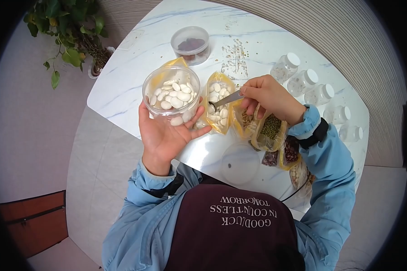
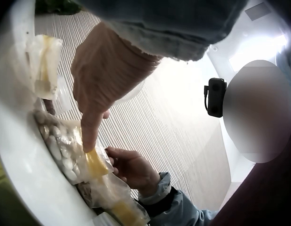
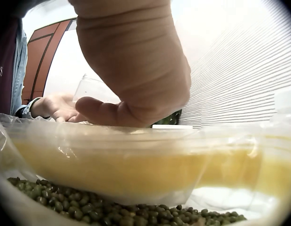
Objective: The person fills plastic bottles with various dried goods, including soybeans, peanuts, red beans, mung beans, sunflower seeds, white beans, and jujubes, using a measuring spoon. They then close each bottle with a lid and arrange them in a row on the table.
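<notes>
A round clear plastic tub (image 1: 171, 97) of white beans sits in my left hand (image 1: 165, 137), palm up, with thumb and fingers about its sides. My right hand (image 1: 271, 97) pinches the handle of a metal spoon (image 1: 228, 98). The spoon's bowl end is inside an open bag of white beans (image 1: 220, 119), just right of the tub. In the left wrist view, this bag (image 2: 58, 146) lies below my left fingers. Under my right wrist stands a bag of green mung beans (image 1: 270, 128), whose beans fill the bottom of the right wrist view.
Behind the tub stands another tub (image 1: 190, 47) with dark purple contents. Several white-capped jars (image 1: 305, 81) line the right side. A bag of dark red beans (image 1: 290, 151) stands near the mung beans. A clear lid (image 1: 240, 169) lies at the near edge. Crumbs (image 1: 235, 58) are scattered at the back.
</notes>
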